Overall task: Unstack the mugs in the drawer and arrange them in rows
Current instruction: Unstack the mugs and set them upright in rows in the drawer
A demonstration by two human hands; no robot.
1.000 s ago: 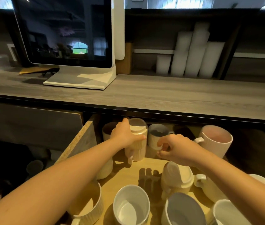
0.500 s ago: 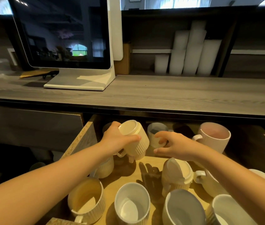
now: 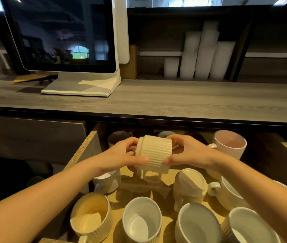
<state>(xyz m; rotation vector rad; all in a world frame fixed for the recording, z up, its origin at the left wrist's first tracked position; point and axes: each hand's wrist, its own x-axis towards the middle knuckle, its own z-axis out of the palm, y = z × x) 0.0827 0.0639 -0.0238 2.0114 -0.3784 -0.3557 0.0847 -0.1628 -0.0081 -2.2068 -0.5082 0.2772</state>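
A cream ribbed mug lies on its side in the air above the open wooden drawer, handle pointing down. My left hand grips its left end and my right hand grips its right end. Below, upright mugs stand in the drawer: a cream ribbed one, a white one, a grey-white one and another at the right. A cream mug sits upside down in the middle. A pink mug stands at the back right.
A grey wooden counter overhangs the back of the drawer. On it stands a monitor on a white base. Stacks of white paper cups stand on a shelf behind. More mugs sit dimly under the counter edge.
My left hand lifted the cream ribbed mug off the stack and turned it on its side. My right hand left the grey mug at the back and took the ribbed mug's other end.
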